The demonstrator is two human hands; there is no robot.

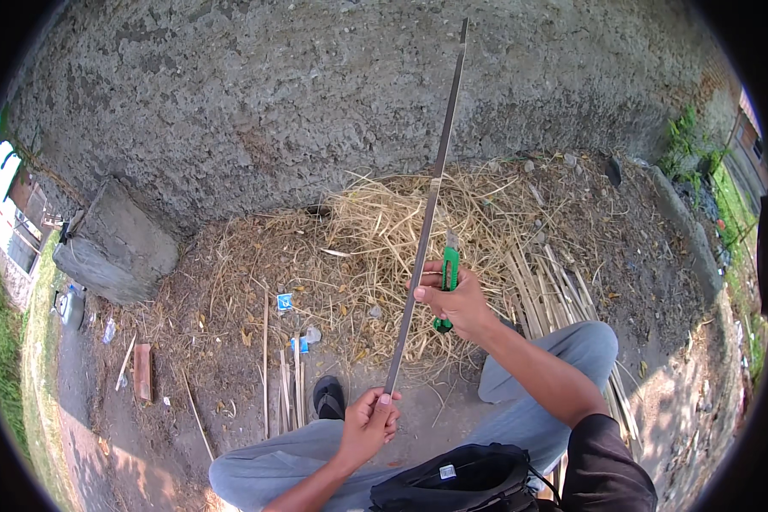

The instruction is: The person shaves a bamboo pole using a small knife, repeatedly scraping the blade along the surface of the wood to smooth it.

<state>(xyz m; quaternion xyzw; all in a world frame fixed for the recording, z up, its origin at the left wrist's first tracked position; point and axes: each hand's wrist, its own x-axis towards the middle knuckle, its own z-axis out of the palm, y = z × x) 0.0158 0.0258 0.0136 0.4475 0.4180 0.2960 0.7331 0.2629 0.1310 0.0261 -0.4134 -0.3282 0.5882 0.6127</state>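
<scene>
My left hand (369, 420) grips the near end of a long thin bamboo strip (431, 192) that slants up and away toward a rough grey wall. My right hand (454, 300) holds a green utility knife (448, 273) with its blade up against the strip's middle, fingers touching the strip. Both hands work above my knees in grey trousers. A pile of pale bamboo shavings (384, 230) lies on the ground beyond the hands.
A bundle of split bamboo slats (555, 290) lies right of my right knee; several thin sticks (286, 384) lie at left by a black sandal (328, 397). A concrete block (115, 243) stands at left. A black bag (461, 482) sits on my lap.
</scene>
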